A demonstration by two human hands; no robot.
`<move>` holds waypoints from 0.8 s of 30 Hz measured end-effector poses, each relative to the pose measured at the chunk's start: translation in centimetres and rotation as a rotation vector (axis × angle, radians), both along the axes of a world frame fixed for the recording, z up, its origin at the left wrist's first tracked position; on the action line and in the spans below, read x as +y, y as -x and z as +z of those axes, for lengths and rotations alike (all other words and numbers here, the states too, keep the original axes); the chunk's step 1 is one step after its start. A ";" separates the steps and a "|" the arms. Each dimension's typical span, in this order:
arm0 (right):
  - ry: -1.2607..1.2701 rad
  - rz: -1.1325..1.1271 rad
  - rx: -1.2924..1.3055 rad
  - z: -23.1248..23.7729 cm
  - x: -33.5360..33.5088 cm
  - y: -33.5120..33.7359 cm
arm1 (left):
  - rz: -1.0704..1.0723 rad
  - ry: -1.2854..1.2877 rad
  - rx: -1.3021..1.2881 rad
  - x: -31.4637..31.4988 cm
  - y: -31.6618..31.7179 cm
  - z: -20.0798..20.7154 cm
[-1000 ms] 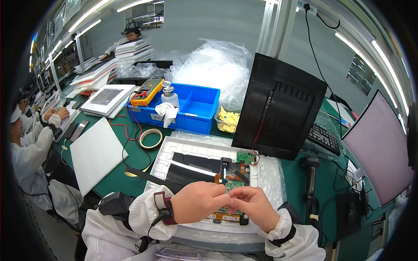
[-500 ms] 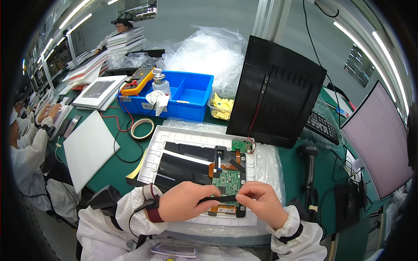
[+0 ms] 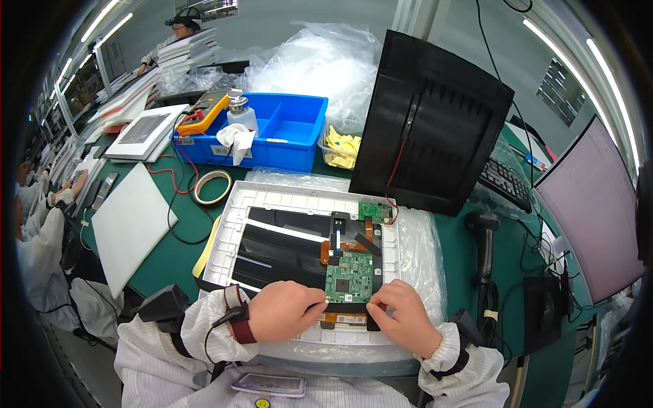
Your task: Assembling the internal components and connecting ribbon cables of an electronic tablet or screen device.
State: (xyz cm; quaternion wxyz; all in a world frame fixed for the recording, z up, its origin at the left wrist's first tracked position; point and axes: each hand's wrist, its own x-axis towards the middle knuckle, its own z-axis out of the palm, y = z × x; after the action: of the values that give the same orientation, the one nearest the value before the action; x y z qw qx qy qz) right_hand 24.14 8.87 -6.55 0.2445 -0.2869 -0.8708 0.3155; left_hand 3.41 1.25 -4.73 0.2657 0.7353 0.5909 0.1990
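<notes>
Between my hands a short strip of black tape (image 3: 347,308) is stretched level along the near edge of a green circuit board (image 3: 354,268). My left hand (image 3: 289,311) pinches its left end. The right end is pinched by my right hand (image 3: 407,318), thumb against forefinger. The board sits in an open white device housing (image 3: 299,193) with black panels, orange flat cables and a smaller green board (image 3: 374,211) at its far right corner. Whether the strip touches the board's surface cannot be told. A gold-coloured connector area shows just below the strip.
Behind the housing stand a blue divided bin (image 3: 299,146) and an upright black cover (image 3: 425,129), wired in red to the small board. A tape roll (image 3: 213,187) and white foam sheet (image 3: 129,224) lie left; a handheld scanner (image 3: 481,245) and monitor (image 3: 592,211) stand right. Co-workers sit farther left.
Both hands have lowered the black strip onto or near the board's near edge, and it now lies straighter. More of the green board shows. The whole view has shifted slightly.
</notes>
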 end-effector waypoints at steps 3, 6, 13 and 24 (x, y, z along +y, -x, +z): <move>-0.047 0.013 -0.028 -0.1 0.0 0.0 | -0.001 0.008 0.043 0.1 0.1 -0.3; -0.075 0.020 -0.057 0.0 0.0 0.1 | -0.011 0.022 0.043 0.1 0.2 -0.4; -0.113 0.017 -0.085 -0.1 -0.1 0.0 | -0.024 -0.052 0.081 0.2 -0.1 -0.7; -0.105 0.014 -0.114 0.0 -0.1 0.1 | -0.047 -0.071 0.106 0.3 0.1 -1.0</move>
State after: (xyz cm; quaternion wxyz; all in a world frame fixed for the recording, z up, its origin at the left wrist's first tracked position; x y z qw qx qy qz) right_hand 24.01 8.79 -6.55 0.2071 -0.2849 -0.9006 0.2545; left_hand 3.29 1.53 -5.75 0.2125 0.7673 0.5794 0.1745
